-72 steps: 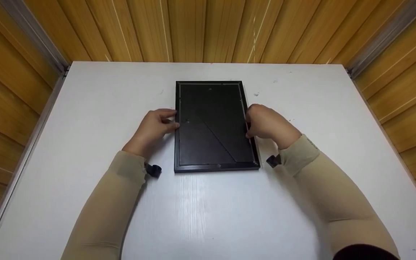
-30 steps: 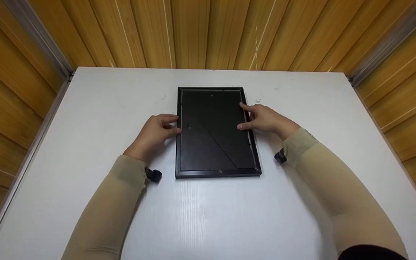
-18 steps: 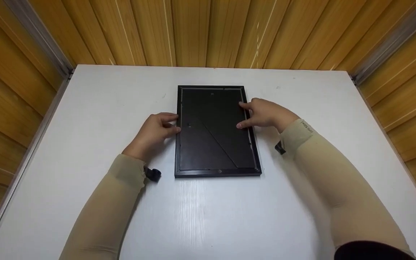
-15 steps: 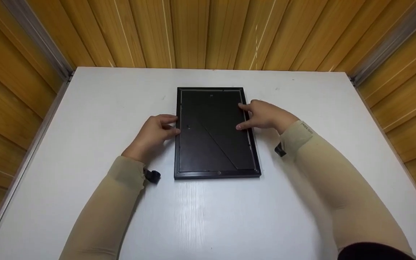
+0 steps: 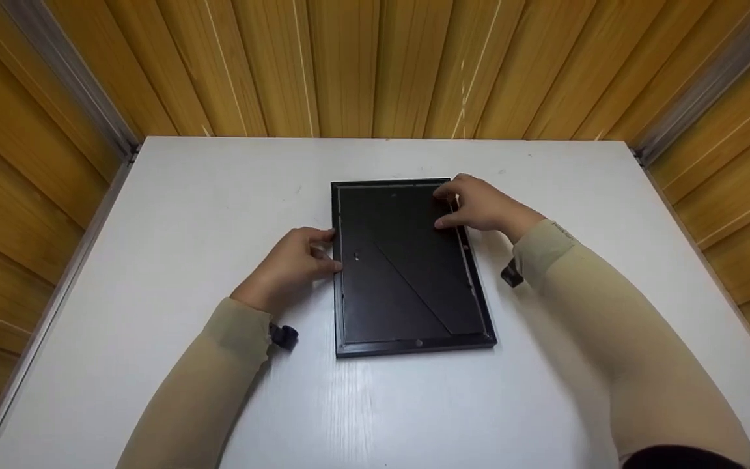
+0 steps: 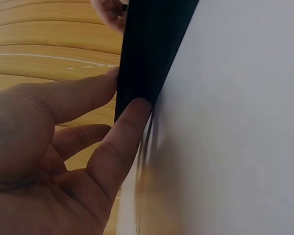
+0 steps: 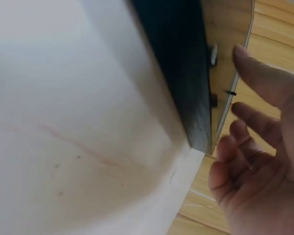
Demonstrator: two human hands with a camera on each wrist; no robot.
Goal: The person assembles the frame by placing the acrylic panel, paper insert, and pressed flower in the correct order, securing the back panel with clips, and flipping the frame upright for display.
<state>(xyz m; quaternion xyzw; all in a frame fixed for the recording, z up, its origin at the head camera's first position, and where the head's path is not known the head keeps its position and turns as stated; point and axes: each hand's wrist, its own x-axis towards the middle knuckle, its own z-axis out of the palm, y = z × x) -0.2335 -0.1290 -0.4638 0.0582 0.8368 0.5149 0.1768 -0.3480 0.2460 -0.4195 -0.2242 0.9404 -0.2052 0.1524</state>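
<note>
A black picture frame (image 5: 407, 293) lies back side up on the table, its backing and the slanting line of its stand flap showing in the head view. At its left edge, my left hand (image 5: 291, 267) grips the rim with the thumb on the backing side. In the left wrist view a finger (image 6: 125, 132) presses the frame's side wall. My right hand (image 5: 482, 205) is at the upper right edge, with fingers loosely bent. The right wrist view shows its fingertips (image 7: 225, 147) beside the frame's rim (image 7: 181, 73), apart from it, where small dark tabs stick out.
The white table (image 5: 232, 189) carries a few small marks near the back. Wood-plank walls (image 5: 342, 65) rise behind it and along both sides, with grey metal posts (image 5: 69, 71) at the corners. Small black devices (image 5: 512, 273) sit at both cuffs.
The frame has moved nearer and slightly right in the head view, turned a little, the left hand moving with it. The right hand now sits closer to the upper right corner. The view shifted slightly.
</note>
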